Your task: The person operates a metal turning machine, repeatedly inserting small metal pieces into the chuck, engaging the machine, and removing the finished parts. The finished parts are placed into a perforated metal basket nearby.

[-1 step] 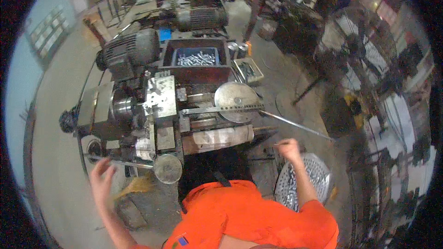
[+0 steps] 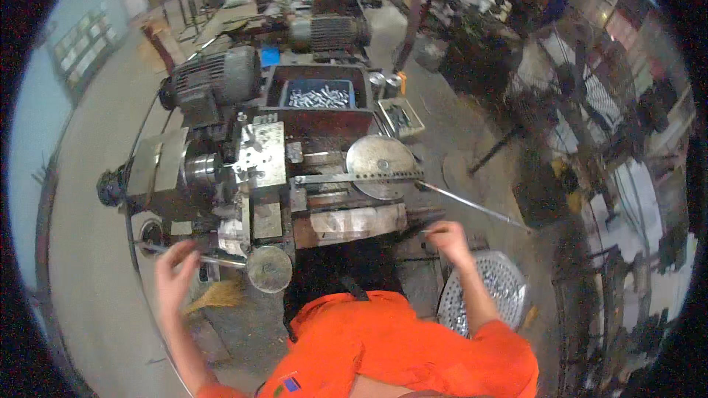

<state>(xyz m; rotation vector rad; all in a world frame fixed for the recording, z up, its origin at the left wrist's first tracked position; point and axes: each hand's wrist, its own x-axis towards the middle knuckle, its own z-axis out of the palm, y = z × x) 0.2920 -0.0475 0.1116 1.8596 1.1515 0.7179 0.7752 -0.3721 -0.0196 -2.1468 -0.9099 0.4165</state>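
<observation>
My left hand (image 2: 175, 274) is at a metal lever rod (image 2: 220, 260) on the lathe-like machine. Its fingers are bent but apart, and I cannot tell whether they touch the rod. A round metal disc (image 2: 269, 269) sits at the rod's right end. My right hand (image 2: 448, 242) is pinched shut on a small thin piece (image 2: 428, 231), too small to make out well. Below that hand, partly behind my forearm, a perforated metal basin (image 2: 509, 265) holds many small shiny metal parts (image 2: 493, 291). The machine's chuck (image 2: 200, 167) and tool block (image 2: 264, 158) lie ahead.
Behind the machine bed, a blue tray (image 2: 321, 105) of metal parts sits in a dark box. A large round plate (image 2: 381, 166) carries a perforated bar, and a long rod (image 2: 472, 205) juts right. An electric motor (image 2: 214, 77) is at back left; a large fan (image 2: 564, 81) stands right.
My left hand has moved right, and its fingers have curled more at the lever rod. My right hand has shifted left and slightly up, still pinching the small piece.
</observation>
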